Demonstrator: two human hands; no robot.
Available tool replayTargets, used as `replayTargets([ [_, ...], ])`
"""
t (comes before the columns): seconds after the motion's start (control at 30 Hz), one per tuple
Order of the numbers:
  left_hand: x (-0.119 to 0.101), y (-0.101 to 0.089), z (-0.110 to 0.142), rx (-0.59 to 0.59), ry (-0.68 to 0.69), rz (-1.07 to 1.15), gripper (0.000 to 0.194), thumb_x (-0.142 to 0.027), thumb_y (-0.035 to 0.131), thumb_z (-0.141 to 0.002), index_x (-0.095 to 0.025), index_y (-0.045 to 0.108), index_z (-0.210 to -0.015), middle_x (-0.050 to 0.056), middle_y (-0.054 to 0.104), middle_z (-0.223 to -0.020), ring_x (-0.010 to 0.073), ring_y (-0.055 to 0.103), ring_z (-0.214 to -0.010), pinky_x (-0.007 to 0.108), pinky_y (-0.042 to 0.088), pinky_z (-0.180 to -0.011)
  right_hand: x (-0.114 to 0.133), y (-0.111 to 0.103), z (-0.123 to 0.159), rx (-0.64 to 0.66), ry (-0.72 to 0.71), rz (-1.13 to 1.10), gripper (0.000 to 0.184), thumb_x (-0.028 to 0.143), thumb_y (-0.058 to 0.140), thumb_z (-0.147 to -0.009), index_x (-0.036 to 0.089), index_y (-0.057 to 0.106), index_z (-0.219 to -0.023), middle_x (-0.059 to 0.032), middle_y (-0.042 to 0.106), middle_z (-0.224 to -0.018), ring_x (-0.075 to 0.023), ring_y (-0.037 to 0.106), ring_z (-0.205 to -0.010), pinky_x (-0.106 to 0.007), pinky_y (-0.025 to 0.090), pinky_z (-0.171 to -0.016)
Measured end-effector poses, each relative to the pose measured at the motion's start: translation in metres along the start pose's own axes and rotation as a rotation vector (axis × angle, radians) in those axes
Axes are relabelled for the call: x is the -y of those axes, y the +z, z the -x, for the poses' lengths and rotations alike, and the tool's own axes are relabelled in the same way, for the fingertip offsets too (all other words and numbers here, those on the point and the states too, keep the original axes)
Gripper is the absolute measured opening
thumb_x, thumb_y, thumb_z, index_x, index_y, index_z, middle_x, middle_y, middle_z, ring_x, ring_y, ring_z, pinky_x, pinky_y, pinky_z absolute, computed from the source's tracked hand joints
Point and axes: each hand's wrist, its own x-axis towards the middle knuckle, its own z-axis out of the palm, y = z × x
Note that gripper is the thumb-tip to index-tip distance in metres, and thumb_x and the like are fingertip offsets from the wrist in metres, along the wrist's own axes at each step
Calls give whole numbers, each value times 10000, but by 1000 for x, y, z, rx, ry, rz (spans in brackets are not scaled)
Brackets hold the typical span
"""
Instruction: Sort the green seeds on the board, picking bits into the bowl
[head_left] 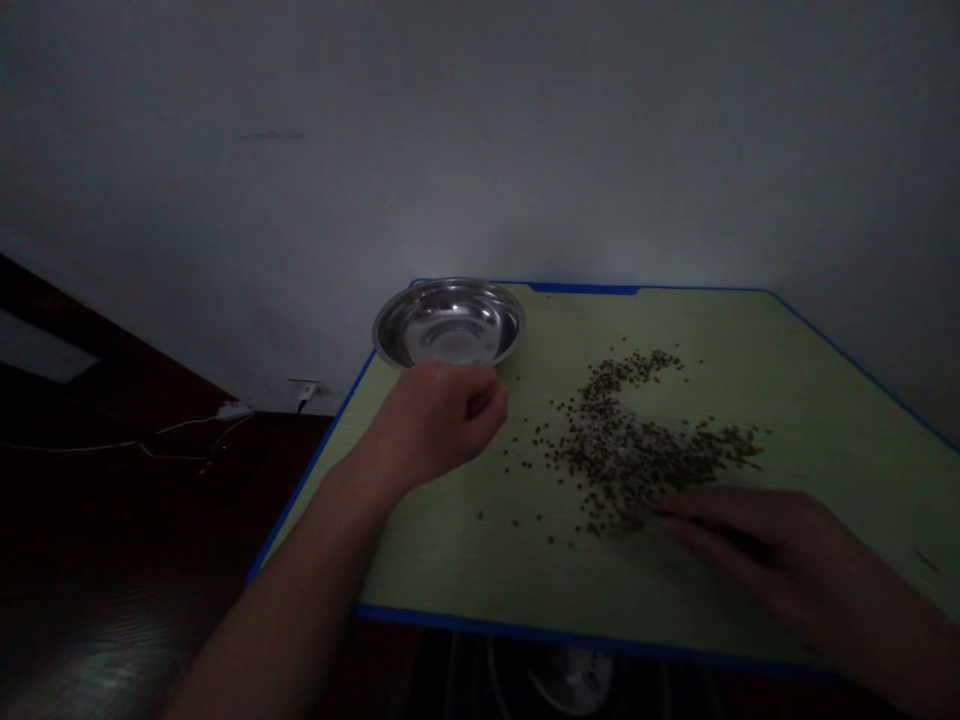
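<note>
My left hand (442, 415) hovers curled into a loose fist just in front of a shiny steel bowl (448, 322) at the table's far left corner; whether it holds anything is hidden. My right hand (757, 545) lies low on the green tabletop (825, 400), fingers stretched out and pointing left, their tips touching the near edge of a scattered pile of small dark grains (634, 440). The bowl looks bare inside.
The table has a blue rim (525, 628) and stands against a pale wall. Dark wooden floor lies to the left, with white cables and a plug (232, 410) by the wall. Stray grains dot the table left of the pile.
</note>
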Motion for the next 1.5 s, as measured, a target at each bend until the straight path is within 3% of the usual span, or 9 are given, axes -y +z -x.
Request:
replayTargets([
  [0.13,0,0,1,-4,14,-2,366,-261,497,-826,-182,311,-521,-65,272,-464,72,252,-441,271,161,-495,-8,-7,3,-82,37,23,290,394,513,-883,271,775,-894,-24,782,-862,-221,740,-709,-317,606,-642],
  [0.37,1,0,0,-13,6,-19,373,-256,502,-820,-181,304,-513,-70,252,-462,68,249,-440,269,167,-491,5,1,-6,-68,44,52,291,389,497,-898,259,757,-895,-17,781,-844,-216,732,-692,-323,593,-609],
  [0.87,0,0,1,-10,24,7,364,-255,500,-823,-178,321,-515,-70,268,-455,64,252,-432,267,168,-486,5,1,8,-55,51,12,273,378,509,-897,269,758,-910,-19,780,-905,-211,741,-749,-279,606,-625],
  [1.17,1,0,1,-3,7,9,368,-267,499,-823,-183,315,-515,-68,264,-456,70,253,-436,269,163,-486,0,7,3,-137,64,27,292,366,505,-879,232,764,-888,-32,781,-858,-224,744,-706,-321,620,-638],
  [1.3,1,-1,1,8,0,13,370,-263,501,-820,-180,310,-515,-65,262,-461,72,252,-439,266,160,-493,4,6,6,-107,38,10,285,352,504,-887,234,764,-894,-34,781,-879,-217,745,-734,-289,616,-625],
  [1.5,0,0,1,-6,5,11,368,-259,502,-819,-183,315,-511,-65,269,-457,75,254,-440,270,158,-492,-3,11,5,-95,93,42,301,393,501,-890,237,758,-910,-30,781,-883,-227,743,-744,-333,616,-657],
])
